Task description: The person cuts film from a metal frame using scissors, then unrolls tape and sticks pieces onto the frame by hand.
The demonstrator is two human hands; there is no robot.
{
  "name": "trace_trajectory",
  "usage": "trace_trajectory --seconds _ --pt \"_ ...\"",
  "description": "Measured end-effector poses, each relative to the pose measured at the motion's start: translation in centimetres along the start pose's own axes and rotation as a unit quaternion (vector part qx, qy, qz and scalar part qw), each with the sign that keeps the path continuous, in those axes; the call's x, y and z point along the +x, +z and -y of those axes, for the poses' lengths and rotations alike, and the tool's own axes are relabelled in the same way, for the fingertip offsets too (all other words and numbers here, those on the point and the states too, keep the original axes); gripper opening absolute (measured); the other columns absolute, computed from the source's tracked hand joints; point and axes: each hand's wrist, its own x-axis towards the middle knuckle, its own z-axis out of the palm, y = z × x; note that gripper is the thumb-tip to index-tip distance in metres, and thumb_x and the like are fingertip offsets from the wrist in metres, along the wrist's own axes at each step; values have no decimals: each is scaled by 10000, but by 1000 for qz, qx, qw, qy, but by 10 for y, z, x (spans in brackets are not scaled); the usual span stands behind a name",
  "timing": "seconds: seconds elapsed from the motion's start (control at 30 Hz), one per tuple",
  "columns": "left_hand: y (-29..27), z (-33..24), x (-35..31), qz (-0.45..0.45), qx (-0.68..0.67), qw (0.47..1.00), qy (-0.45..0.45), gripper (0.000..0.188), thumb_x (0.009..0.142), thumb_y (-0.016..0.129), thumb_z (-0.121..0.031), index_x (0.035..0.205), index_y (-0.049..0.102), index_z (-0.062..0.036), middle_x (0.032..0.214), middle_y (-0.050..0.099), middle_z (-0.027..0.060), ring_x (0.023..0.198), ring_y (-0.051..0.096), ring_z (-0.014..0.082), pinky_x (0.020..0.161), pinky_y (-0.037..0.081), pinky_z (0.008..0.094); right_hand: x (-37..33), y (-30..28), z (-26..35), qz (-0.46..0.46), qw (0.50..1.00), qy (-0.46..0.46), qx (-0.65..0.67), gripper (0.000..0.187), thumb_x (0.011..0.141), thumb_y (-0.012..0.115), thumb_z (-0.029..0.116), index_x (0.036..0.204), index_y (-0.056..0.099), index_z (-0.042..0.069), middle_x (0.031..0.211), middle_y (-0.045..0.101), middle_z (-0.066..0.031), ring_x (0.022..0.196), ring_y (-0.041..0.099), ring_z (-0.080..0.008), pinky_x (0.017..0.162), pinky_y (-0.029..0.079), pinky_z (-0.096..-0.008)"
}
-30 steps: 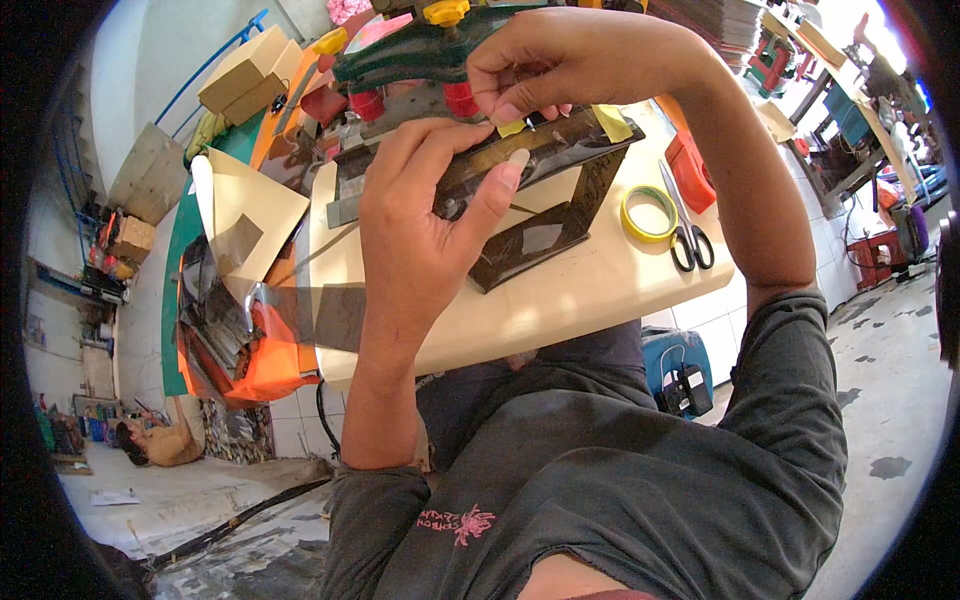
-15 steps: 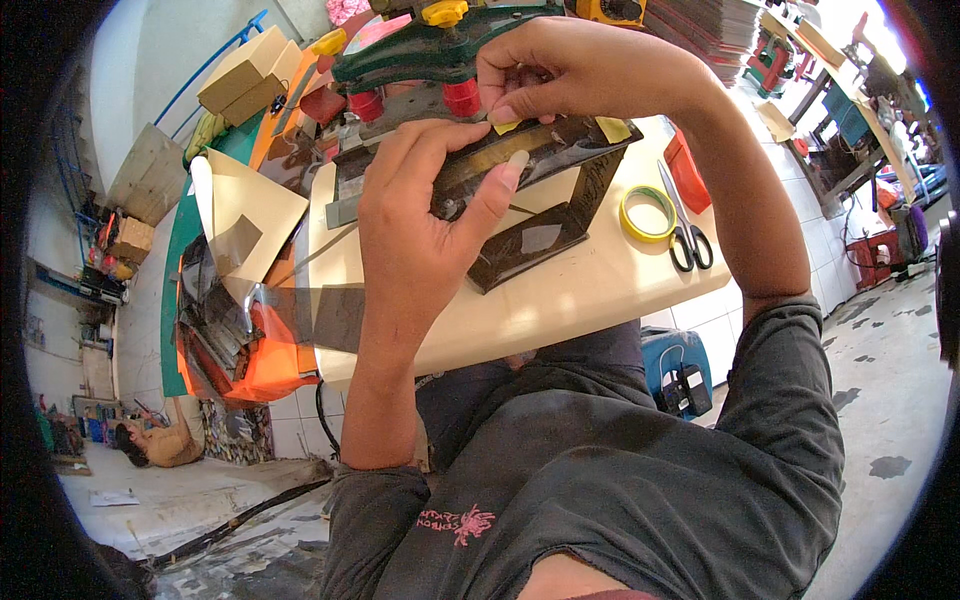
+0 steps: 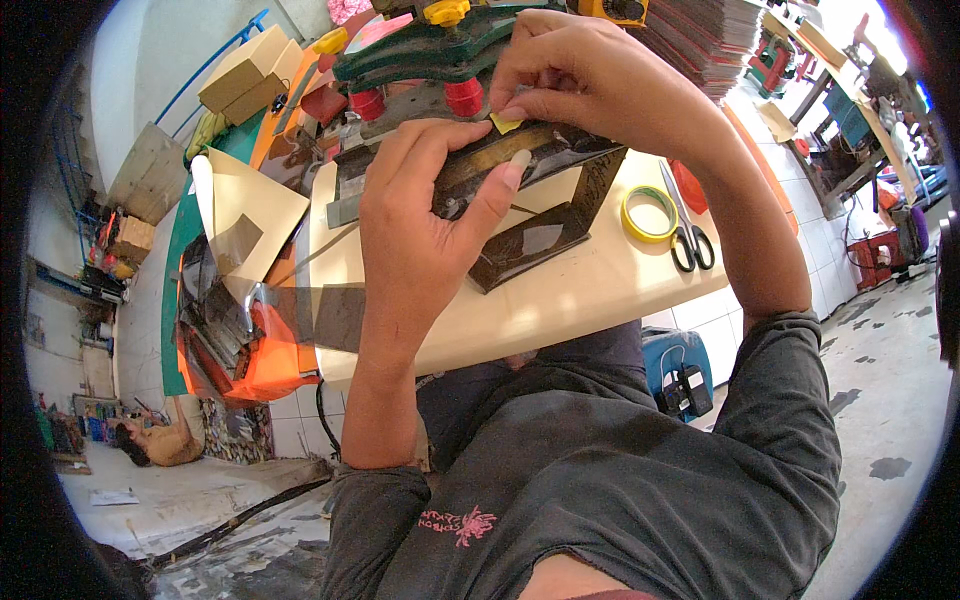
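My left hand [image 3: 425, 200] rests over a dark flat piece with a tan strip [image 3: 487, 170], its thumb and index finger on either side of the strip. My right hand [image 3: 575, 85] pinches a small yellow tape piece [image 3: 507, 124] at the dark piece's far edge, close to my left index fingertip. A dark, glossy angled piece [image 3: 530, 238] lies nearer on the cream table [image 3: 480, 338]. To its right are a yellow tape roll [image 3: 650, 237] and black-handled scissors [image 3: 687, 232]. My fingers partly hide the dark piece.
A green clamp-like tool [image 3: 425, 65] with red feet [image 3: 463, 97] stands just beyond my hands. At left are a cream sheet [image 3: 270, 195], dark translucent offcuts [image 3: 215, 300] and orange material [image 3: 275, 365]. Stacked sheets [image 3: 680, 45] stand far right. Another person [image 3: 172, 440] is low at far left.
My right wrist has lowered and its fingers shifted slightly right, still at the yellow tape piece. Another yellow piece at the dark piece's right end is no longer visible. My left hand stays nearly still.
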Motion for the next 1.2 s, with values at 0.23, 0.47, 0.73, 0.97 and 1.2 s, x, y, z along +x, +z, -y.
trace_trajectory --seconds 0.23,0.47,0.73,0.97,1.2 --pt "-1 0 -1 -1 3 1000 6 349 916 837 -240 1122 733 21 1085 713 164 1010 696 337 904 544 405 -11 -8 15 17 998 -20 -48 176 977 746 134 1128 806 68 1038 651 -96 911 675 -271 799 531 -382" --pt "-1 -2 -2 -2 13 1000 9 351 911 839 -245 1122 736 16 1086 716 158 1017 699 332 904 545 407 -12 -16 22 8 998 -31 -49 183 956 778 139 1108 795 38 1028 683 -108 934 700 -292 833 554 -393" --pt "0 -1 -2 -4 6 1000 12 344 909 840 -238 1119 736 13 1085 717 152 1014 700 329 900 545 410 -9 -18 14 34 993 -93 -61 148 950 761 187 990 779 46 992 726 -118 970 719 -346 880 564 -473" --pt "0 -3 -2 -2 12 1000 10 344 910 841 -243 1118 734 9 1078 716 150 1008 698 331 900 542 408 -4 -21 16 57 990 -96 -80 132 942 749 174 975 763 47 976 713 -118 976 718 -350 867 566 -482" --pt "0 -1 -2 -4 10 1000 4 348 908 844 -250 1116 736 8 1077 717 146 1011 700 338 902 542 411 -1 -17 23 67 983 -95 -142 123 934 700 164 962 703 43 1008 692 -116 1003 714 -371 866 574 -505"
